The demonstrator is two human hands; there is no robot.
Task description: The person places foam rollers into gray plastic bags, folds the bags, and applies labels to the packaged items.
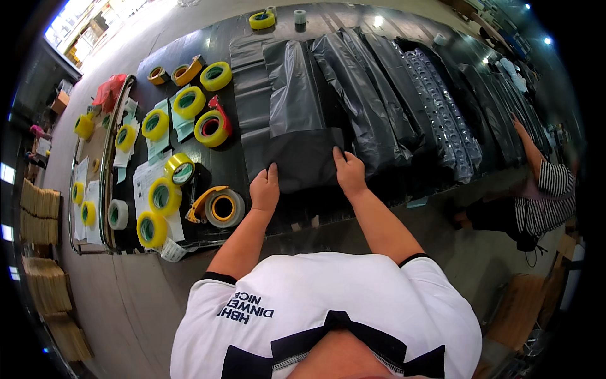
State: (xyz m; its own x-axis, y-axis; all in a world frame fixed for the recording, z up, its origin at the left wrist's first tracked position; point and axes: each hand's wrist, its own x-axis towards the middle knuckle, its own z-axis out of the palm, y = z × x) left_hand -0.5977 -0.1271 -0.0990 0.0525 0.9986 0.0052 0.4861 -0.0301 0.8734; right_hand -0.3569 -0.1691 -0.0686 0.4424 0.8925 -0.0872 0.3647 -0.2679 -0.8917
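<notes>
A white shirt [360, 287] faces black plastic [306, 164], a dark table [196, 41], grey floor [120, 290].

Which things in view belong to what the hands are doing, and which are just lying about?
Seemingly in use:
- black plastic sheet, held by the left hand and right hand
- table under it

Apparently just lying about:
- yellow tape rolls
- red tape dispenser
- papers
- cardboard stacks
</notes>
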